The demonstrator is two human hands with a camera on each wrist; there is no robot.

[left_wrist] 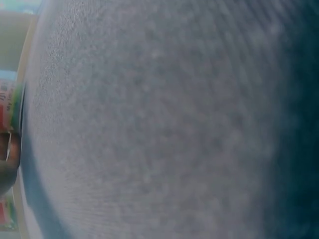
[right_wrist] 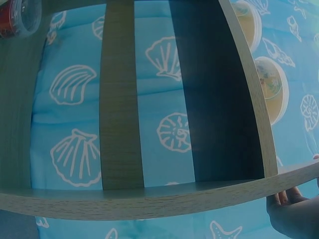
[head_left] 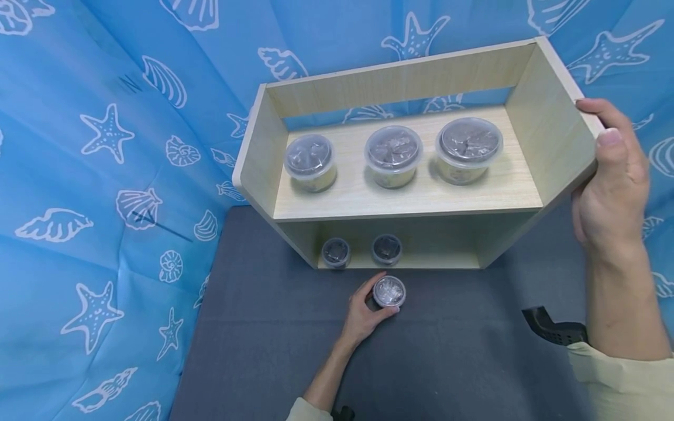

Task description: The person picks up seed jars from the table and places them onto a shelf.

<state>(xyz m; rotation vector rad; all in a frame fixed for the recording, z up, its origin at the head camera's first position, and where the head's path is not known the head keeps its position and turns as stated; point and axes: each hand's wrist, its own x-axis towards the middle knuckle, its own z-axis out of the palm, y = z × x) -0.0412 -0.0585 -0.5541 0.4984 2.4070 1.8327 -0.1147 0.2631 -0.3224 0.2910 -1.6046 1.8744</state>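
Observation:
In the head view my left hand (head_left: 363, 316) holds a small round lidded tub (head_left: 389, 291) between thumb and fingers, just in front of the shelf's lower level. The left wrist view catches only some fingers (left_wrist: 9, 164) and printed tubs at its left edge. My right hand (head_left: 616, 169) grips the right side panel of the pale wooden two-level shelf (head_left: 411, 204), its thumb over the panel's front edge. Two small lidded tubs, a left one (head_left: 336, 252) and a right one (head_left: 387, 249), stand on the lower level near its front edge.
Three larger lidded tubs stand in a row on the upper level: left (head_left: 310, 162), middle (head_left: 393, 156) and right (head_left: 468, 150). A blue curtain (head_left: 105, 204) with white shells hangs behind and to the left. Dark grey cloth (head_left: 447, 362) covers the table.

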